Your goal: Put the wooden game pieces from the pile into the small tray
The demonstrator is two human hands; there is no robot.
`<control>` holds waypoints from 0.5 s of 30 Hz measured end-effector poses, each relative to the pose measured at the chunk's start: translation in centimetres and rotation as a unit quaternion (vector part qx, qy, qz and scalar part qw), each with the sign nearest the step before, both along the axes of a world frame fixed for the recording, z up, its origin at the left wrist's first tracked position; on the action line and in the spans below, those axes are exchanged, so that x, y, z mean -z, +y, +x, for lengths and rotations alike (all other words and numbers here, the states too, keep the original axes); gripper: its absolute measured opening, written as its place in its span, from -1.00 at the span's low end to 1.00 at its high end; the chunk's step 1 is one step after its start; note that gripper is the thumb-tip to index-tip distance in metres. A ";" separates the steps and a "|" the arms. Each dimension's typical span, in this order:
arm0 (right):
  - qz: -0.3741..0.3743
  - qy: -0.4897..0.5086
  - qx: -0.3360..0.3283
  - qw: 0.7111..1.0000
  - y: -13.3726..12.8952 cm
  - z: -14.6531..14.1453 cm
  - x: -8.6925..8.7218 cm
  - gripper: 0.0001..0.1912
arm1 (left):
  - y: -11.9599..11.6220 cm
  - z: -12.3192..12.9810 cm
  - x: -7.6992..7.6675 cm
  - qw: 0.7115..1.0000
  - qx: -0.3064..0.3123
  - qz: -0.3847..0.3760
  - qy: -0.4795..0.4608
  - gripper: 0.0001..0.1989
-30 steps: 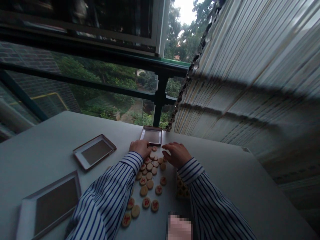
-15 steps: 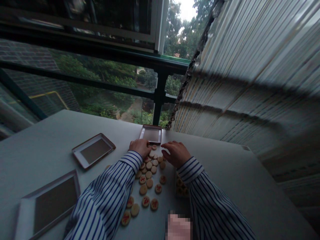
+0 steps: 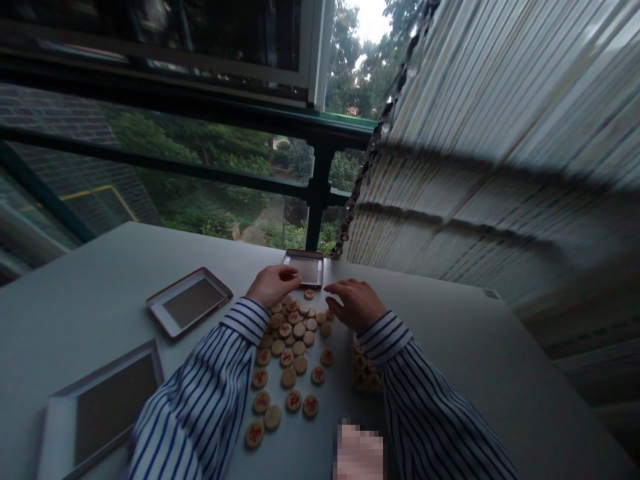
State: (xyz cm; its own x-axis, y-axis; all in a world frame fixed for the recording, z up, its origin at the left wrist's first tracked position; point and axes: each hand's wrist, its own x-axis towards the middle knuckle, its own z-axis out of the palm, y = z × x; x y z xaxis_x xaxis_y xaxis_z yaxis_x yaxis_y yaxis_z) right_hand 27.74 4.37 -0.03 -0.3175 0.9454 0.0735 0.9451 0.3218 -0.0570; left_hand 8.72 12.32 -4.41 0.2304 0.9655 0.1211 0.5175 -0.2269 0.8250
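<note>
Several round wooden chess pieces (image 3: 293, 347) with red marks lie scattered on the white table (image 3: 100, 280) between my striped sleeves. My left hand (image 3: 270, 285) is raised off the pile. Its thumb and fingers are pinched together at the near rim of a small brown-edged tray (image 3: 320, 268), seemingly on one piece. My right hand (image 3: 356, 304) hovers with loosely bent fingers over the right edge of the pile, holding nothing. A small box (image 3: 364, 377) with stacked pieces sits half hidden under my right sleeve.
Two more brown-rimmed trays lie to the left, a mid-sized one (image 3: 159, 315) and a large one (image 3: 55, 413) at the near edge. A window with a dark railing (image 3: 320, 193) runs behind the table. Striped blinds (image 3: 500, 167) hang at the right.
My left hand has lifted from the pile and moved up toward the small tray with its fingers pinched. More pieces show where the arm lay. The right hand has hardly moved.
</note>
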 end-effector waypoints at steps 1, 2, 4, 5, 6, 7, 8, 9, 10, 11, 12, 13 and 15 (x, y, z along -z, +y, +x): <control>0.000 0.000 0.002 1.000 -0.1 0.0 -0.1 -0.68 | -0.1 0.0 -0.3 0.999 0.007 -0.010 -0.039 -0.58; -0.001 -0.001 0.004 1.000 -0.1 0.1 -0.2 -0.68 | -0.3 0.0 -0.7 0.997 0.012 -0.022 -0.072 -0.57; -0.002 -0.001 0.010 1.000 -0.3 0.2 -0.5 -0.69 | -0.8 0.2 -1.7 0.990 0.012 -0.055 -0.130 -0.55; -0.002 -0.001 0.014 1.000 -0.4 0.2 -0.7 -0.69 | -1.1 0.3 -2.3 0.987 0.006 -0.068 -0.148 -0.55; -0.002 -0.001 0.015 1.000 -0.5 0.3 -0.9 -0.69 | -1.4 0.3 -2.7 0.983 0.005 -0.078 -0.168 -0.54; -0.002 -0.001 0.016 1.000 -0.6 0.4 -1.0 -0.69 | -1.6 0.3 -3.1 0.978 0.006 -0.084 -0.192 -0.53; -0.002 -0.001 0.015 1.000 -0.7 0.5 -1.2 -0.69 | -1.8 0.3 -3.4 0.972 0.009 -0.093 -0.215 -0.53; -0.001 -0.001 0.014 1.000 -0.8 0.6 -1.4 -0.69 | -2.0 0.2 -3.6 0.966 0.013 -0.099 -0.237 -0.53; 0.000 -0.001 0.014 1.000 -0.9 0.7 -1.5 -0.69 | -2.1 0.2 -3.8 0.960 0.017 -0.103 -0.259 -0.53; 0.002 0.000 0.014 1.000 -1.0 0.9 -1.7 -0.69 | -2.1 0.1 -3.9 0.955 0.022 -0.104 -0.276 -0.54; 0.004 0.001 0.014 1.000 -1.1 1.0 -1.8 -0.69 | -2.2 0.1 -4.0 0.951 0.025 -0.104 -0.290 -0.55; 0.007 0.003 0.014 1.000 -1.3 1.1 -1.9 -0.69 | -2.3 0.0 -4.2 0.949 0.029 -0.102 -0.298 -0.55; 0.011 0.010 0.012 1.000 -1.6 1.4 -2.1 -0.69 | -2.5 -0.1 -4.5 0.947 0.035 -0.099 -0.302 -0.57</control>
